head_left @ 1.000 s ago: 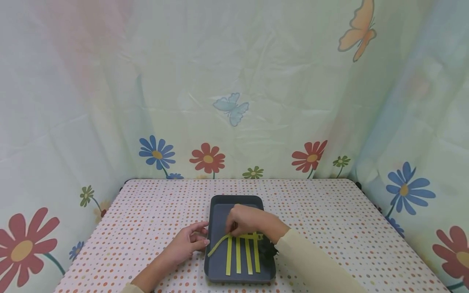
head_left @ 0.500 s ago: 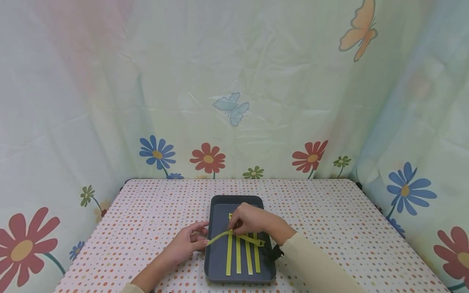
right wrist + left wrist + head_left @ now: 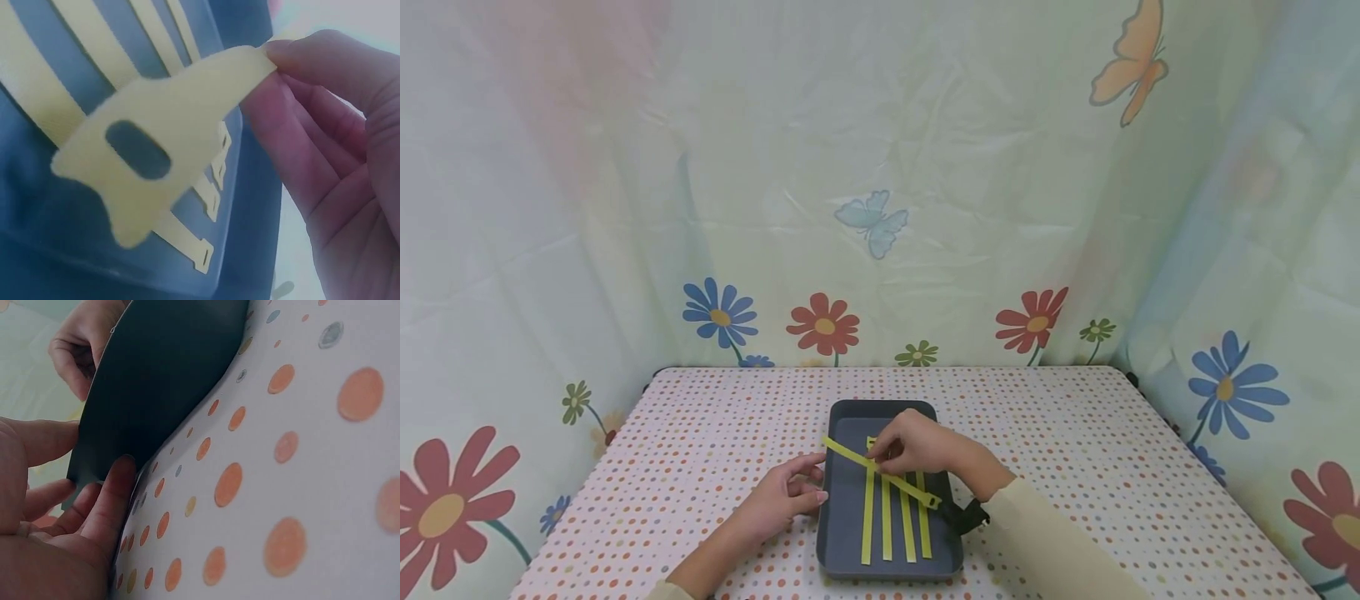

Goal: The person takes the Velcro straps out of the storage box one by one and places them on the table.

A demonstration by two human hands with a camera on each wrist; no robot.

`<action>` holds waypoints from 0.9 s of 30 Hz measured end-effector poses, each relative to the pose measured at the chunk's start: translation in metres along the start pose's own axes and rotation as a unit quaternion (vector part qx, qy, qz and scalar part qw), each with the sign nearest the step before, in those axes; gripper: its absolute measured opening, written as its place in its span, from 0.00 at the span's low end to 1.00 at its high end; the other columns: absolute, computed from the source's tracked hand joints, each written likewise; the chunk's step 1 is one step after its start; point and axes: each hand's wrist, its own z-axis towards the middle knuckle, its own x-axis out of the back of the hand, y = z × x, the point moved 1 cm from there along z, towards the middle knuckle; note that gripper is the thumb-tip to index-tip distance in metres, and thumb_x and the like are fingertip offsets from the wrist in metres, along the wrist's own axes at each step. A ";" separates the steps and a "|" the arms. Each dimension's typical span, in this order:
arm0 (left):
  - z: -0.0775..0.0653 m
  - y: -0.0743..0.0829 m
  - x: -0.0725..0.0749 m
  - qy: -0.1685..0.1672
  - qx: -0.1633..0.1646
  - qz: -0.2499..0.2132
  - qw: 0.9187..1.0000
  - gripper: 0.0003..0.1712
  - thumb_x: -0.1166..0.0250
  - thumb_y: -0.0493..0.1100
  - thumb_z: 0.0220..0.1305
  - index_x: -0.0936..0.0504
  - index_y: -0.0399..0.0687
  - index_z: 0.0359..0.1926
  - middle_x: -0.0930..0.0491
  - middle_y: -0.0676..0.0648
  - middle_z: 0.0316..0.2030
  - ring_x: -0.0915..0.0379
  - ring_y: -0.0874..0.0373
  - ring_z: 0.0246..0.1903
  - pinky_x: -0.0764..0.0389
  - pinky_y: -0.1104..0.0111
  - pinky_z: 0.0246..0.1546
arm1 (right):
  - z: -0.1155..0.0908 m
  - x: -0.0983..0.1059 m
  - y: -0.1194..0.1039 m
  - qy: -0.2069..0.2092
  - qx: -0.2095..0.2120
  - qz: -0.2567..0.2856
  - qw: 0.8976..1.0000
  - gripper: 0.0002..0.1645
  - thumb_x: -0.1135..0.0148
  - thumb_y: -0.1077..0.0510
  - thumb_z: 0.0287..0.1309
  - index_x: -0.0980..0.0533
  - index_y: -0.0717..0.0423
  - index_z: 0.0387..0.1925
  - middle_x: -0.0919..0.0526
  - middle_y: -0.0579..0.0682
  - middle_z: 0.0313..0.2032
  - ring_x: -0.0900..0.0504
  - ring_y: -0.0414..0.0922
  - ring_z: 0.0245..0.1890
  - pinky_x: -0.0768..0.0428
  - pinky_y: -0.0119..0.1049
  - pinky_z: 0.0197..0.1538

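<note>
My right hand (image 3: 917, 442) pinches a yellow hook-and-loop cable tie (image 3: 848, 453) between thumb and fingertips over a dark grey tray (image 3: 848, 525). The tie slants across the tray, its plain end at the left rim and its slotted head towards the right wrist. Close up in the right wrist view, the slotted head (image 3: 187, 100) sticks out from the pinch. Several like ties (image 3: 867, 525) lie lengthwise side by side on the tray floor, partly covered by the held one. Fingertips of my left hand (image 3: 778, 496) touch the tray's outer left wall (image 3: 169, 362).
A dotted cloth (image 3: 715, 433) covers the table under the tray. Behind it hangs a curtain (image 3: 775, 250) printed with flowers and butterflies. A black strap (image 3: 966, 517) is at the right wrist, over the tray's right edge.
The held tie's plain end has swung from beside the left thumb up to the upper left, and the tie has straightened. My right hand has shifted slightly right; the left hand stays put.
</note>
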 end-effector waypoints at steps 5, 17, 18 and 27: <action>-0.002 -0.001 0.000 0.001 0.000 -0.008 1.000 0.39 0.31 0.41 0.67 0.35 0.41 0.75 0.27 0.40 0.58 0.16 0.57 0.41 0.29 0.72 0.26 | -0.005 0.003 0.001 0.023 0.005 0.024 0.999 0.14 0.28 0.62 0.61 0.12 0.50 0.48 0.09 0.45 0.37 0.15 0.30 0.30 0.16 0.27 0.37; -0.001 0.000 -0.001 0.006 0.003 -0.006 1.000 0.39 0.30 0.41 0.66 0.34 0.42 0.75 0.27 0.41 0.58 0.17 0.57 0.41 0.28 0.71 0.27 | -0.018 0.007 -0.001 0.087 -0.015 0.072 0.993 0.13 0.27 0.59 0.60 0.12 0.52 0.47 0.09 0.46 0.34 0.12 0.41 0.30 0.15 0.30 0.39; -0.001 0.001 -0.001 0.007 0.004 -0.005 1.000 0.39 0.30 0.41 0.66 0.34 0.42 0.75 0.27 0.41 0.58 0.17 0.57 0.41 0.28 0.72 0.26 | -0.019 0.007 0.000 0.090 -0.018 0.081 0.993 0.13 0.27 0.59 0.60 0.12 0.53 0.48 0.09 0.46 0.33 0.12 0.44 0.30 0.15 0.31 0.39; 0.000 0.001 -0.001 0.000 0.002 -0.003 1.000 0.38 0.31 0.41 0.66 0.34 0.42 0.75 0.27 0.40 0.58 0.17 0.58 0.42 0.27 0.72 0.28 | -0.025 0.007 0.002 0.103 -0.024 0.136 0.985 0.16 0.28 0.59 0.62 0.14 0.57 0.51 0.10 0.51 0.31 0.14 0.61 0.28 0.14 0.48 0.34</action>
